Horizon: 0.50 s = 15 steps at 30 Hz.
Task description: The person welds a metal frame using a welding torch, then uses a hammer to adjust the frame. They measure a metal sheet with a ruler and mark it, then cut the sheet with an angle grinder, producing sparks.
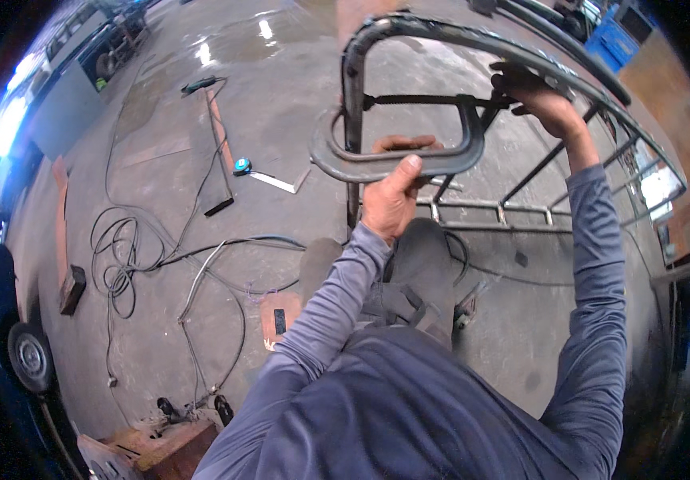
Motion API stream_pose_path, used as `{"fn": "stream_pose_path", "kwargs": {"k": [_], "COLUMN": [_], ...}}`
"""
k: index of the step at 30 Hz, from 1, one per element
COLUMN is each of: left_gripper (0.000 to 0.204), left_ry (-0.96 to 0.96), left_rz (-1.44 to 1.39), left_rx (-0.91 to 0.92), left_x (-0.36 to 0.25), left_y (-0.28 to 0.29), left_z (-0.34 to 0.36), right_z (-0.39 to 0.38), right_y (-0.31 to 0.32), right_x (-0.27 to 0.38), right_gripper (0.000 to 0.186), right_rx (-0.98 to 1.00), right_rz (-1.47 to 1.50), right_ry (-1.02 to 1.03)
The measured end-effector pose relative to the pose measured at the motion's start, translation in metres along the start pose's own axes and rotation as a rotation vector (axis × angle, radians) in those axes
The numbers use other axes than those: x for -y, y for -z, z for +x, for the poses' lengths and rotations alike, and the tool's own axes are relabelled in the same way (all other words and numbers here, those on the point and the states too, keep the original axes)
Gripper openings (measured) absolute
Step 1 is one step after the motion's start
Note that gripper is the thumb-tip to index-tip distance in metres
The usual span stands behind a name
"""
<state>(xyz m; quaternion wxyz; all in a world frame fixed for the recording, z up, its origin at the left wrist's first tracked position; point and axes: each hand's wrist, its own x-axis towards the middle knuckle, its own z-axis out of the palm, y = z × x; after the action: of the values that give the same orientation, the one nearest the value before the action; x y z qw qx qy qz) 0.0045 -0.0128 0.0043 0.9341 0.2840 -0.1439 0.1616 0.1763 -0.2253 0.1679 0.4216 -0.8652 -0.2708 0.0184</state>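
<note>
A large grey steel C-clamp (474, 146) is held level in front of me, its jaw around the upright tube of a welded metal frame (353, 76). My left hand (393, 196) is closed on the clamp's curved back, thumb on the near side and fingers behind. The clamp's threaded screw (417, 100) runs across toward the upright tube; whether its tip presses on the tube I cannot tell. My right hand (545, 102) has its fingers curled around the outer end of the screw, inside the frame. Its fingertips are dark and partly hidden.
A corded power tool (199, 84), a blue tape measure (241, 166) and a metal square (277, 182) lie on the concrete floor. Tangled cables (133, 248) spread at the left. A wheeled rusty machine (177, 448) stands at lower left. The frame's rungs (501, 212) extend right.
</note>
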Motion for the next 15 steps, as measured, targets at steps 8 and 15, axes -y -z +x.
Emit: {"fn": "stream_pose_path", "kwargs": {"k": [8,15], "left_gripper": [0.069,0.082], "left_ry": [0.122,0.344], "left_rz": [0.09,0.346], "left_rx": [0.009,0.126], "left_x": [-0.017,-0.035], "left_y": [-0.002,0.01], "left_z": [-0.006,-0.043], "right_z": [-0.148,-0.352], "right_y": [-0.002,-0.212], "right_x": [-0.057,-0.306], "right_gripper": [0.044,0.041], "right_rx": [-0.112,0.036], "right_rz": [0.265,0.413], "right_ry": [-0.102,-1.143]}}
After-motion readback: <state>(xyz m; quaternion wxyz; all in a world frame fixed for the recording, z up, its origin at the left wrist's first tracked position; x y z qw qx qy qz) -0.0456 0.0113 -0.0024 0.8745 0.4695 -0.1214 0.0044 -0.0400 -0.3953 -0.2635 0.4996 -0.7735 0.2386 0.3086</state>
